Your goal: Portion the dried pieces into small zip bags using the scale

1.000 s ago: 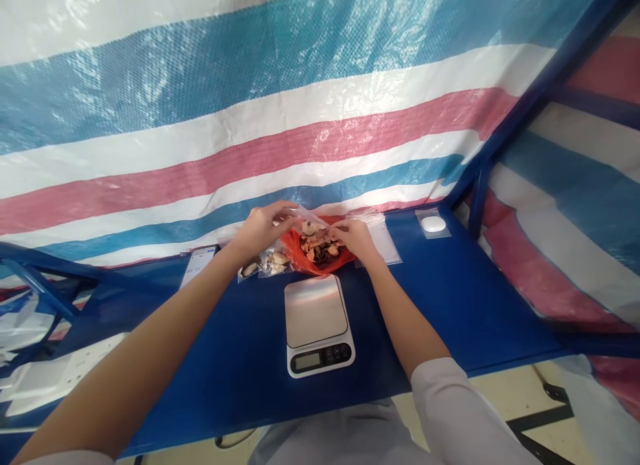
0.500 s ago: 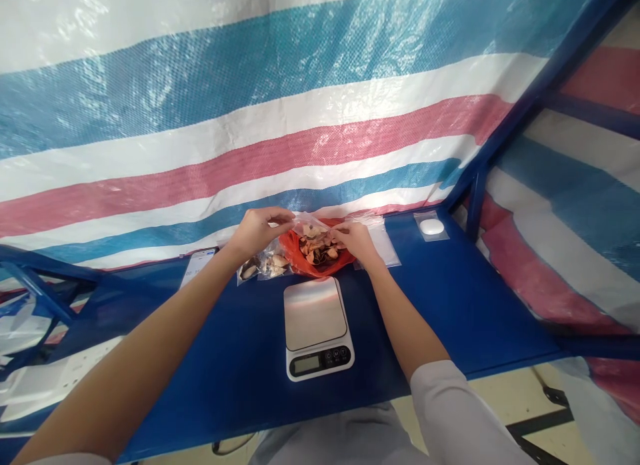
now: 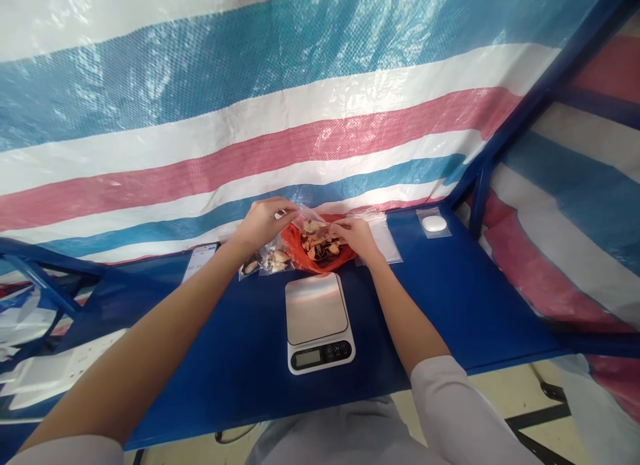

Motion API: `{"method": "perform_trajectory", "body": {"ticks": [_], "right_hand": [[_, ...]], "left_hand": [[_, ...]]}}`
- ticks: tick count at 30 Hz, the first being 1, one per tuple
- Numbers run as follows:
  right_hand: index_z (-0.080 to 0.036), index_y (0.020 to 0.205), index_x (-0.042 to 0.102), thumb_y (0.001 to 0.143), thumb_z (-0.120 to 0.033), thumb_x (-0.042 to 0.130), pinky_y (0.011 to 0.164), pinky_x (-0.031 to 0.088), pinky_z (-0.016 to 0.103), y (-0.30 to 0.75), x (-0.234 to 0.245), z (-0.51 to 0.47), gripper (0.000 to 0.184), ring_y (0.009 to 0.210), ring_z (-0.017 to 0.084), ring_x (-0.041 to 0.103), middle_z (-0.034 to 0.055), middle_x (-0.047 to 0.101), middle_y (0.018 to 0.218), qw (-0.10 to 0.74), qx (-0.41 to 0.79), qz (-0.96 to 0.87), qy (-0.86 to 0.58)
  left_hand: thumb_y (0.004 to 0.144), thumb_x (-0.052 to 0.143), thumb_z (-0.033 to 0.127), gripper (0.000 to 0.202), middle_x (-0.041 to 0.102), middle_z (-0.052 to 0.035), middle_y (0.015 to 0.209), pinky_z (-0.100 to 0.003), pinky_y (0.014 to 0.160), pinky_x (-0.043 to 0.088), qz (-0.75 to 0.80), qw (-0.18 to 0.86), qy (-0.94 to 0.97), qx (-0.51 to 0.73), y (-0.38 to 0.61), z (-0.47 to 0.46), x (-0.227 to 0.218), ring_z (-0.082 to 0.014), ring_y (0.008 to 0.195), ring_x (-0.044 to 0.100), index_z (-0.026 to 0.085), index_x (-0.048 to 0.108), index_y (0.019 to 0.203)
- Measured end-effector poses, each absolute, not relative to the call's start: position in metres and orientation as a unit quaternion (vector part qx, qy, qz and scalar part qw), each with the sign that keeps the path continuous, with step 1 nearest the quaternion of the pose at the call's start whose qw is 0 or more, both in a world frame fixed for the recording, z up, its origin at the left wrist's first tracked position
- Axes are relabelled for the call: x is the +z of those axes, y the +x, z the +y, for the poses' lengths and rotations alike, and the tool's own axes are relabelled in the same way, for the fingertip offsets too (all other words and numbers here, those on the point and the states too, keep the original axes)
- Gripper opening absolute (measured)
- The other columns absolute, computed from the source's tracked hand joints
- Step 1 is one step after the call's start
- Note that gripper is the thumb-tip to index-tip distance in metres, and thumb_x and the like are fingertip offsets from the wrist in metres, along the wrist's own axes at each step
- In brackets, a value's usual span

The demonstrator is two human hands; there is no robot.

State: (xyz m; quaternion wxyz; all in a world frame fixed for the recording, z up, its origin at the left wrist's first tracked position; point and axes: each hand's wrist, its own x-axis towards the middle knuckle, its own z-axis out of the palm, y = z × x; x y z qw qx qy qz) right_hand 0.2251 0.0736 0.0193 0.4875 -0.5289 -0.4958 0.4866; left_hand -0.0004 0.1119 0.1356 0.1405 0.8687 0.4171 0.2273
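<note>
My left hand [image 3: 263,223] and my right hand [image 3: 356,239] pinch the edges of a clear plastic bag [image 3: 306,219] at the far side of the table. That bag sits over an orange-red plastic bag [image 3: 295,250] holding dried tan and brown pieces [image 3: 320,243]. Just left of the red bag, below my left wrist, lies a small clear bag of pale shell-like pieces [image 3: 273,259]. A white digital kitchen scale [image 3: 316,321] stands nearer me, below both hands, with nothing on it.
A phone [image 3: 200,261] lies at the far left of the blue table [image 3: 450,298]. A flat clear bag [image 3: 386,241] and a round white object [image 3: 434,223] lie to the right. A striped tarp and blue metal frame surround the table; a white power strip [image 3: 65,365] sits lower left.
Both hands stay at the clear bag's mouth with only slight shifts. The whole view has moved a little.
</note>
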Motion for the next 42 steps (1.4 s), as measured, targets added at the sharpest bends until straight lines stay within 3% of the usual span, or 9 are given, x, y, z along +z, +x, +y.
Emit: {"method": "perform_trajectory", "body": {"ticks": [8,20,28,35,42], "right_hand": [[-0.016,0.08,0.077,0.085,-0.031,0.069,0.068,0.064,0.025,0.229,0.013,0.078,0.017,0.079,0.02,0.078,0.0056,0.079,0.079,0.505,0.57,-0.413,-0.5],[-0.017,0.079,0.076,0.083,-0.032,0.072,0.07,0.066,0.03,0.225,0.016,0.075,0.016,0.082,0.023,0.078,0.0054,0.08,0.084,0.509,0.554,-0.408,-0.517],[-0.017,0.085,0.078,0.079,-0.034,0.075,0.073,0.064,0.026,0.218,0.019,0.073,0.018,0.077,0.017,0.077,0.0056,0.079,0.08,0.509,0.596,-0.371,-0.498],[-0.017,0.076,0.078,0.071,-0.028,0.076,0.072,0.065,0.029,0.216,0.016,0.074,0.012,0.07,0.017,0.073,0.0016,0.075,0.071,0.507,0.573,-0.392,-0.51],[-0.018,0.079,0.079,0.075,-0.028,0.07,0.068,0.064,0.031,0.221,0.012,0.078,0.014,0.071,0.02,0.073,0.0018,0.076,0.073,0.5,0.518,-0.434,-0.542]], "left_hand": [[0.091,0.056,0.044,0.032,0.078,-0.0076,0.098,-0.034,0.085,0.054,0.424,0.115,0.861,0.254,0.006,0.117,0.13,-0.0223,0.086,0.07,0.02,0.077,0.089],[0.089,0.058,0.045,0.031,0.079,-0.0078,0.098,-0.033,0.085,0.056,0.469,0.136,0.831,0.265,-0.013,0.113,0.114,-0.0216,0.085,0.07,0.02,0.077,0.09],[0.09,0.057,0.044,0.031,0.079,-0.0076,0.095,-0.033,0.085,0.055,0.44,0.11,0.843,0.29,-0.011,0.115,0.127,-0.021,0.084,0.07,0.02,0.077,0.089],[0.091,0.057,0.047,0.033,0.079,-0.0087,0.094,-0.033,0.081,0.054,0.426,0.124,0.852,0.277,-0.009,0.113,0.125,-0.0215,0.082,0.069,0.02,0.076,0.09],[0.091,0.057,0.048,0.034,0.08,-0.0083,0.098,-0.034,0.085,0.056,0.439,0.134,0.845,0.274,-0.013,0.113,0.122,-0.0231,0.086,0.072,0.021,0.077,0.089]]}}
